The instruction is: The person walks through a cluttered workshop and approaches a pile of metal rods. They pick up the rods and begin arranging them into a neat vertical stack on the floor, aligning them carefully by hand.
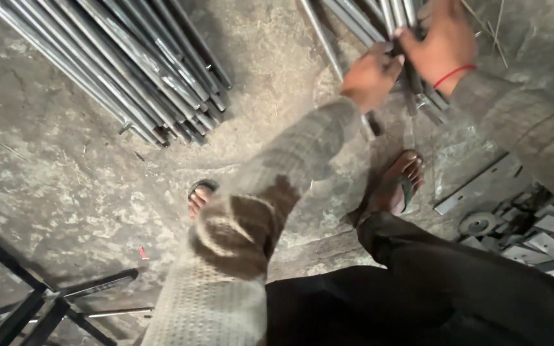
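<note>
A rough concrete floor (65,166); far right, a bundle of steel rods (392,19) is gripped by both hands, left hand (370,77) and right hand (440,41) closed together, steadying loose ends.

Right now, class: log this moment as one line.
left hand: grips steel rods | right hand: grips same rods | second rod pile: untouched on floor

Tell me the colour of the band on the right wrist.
Red: a thin band on the right hand's wrist, in the head view.
</note>
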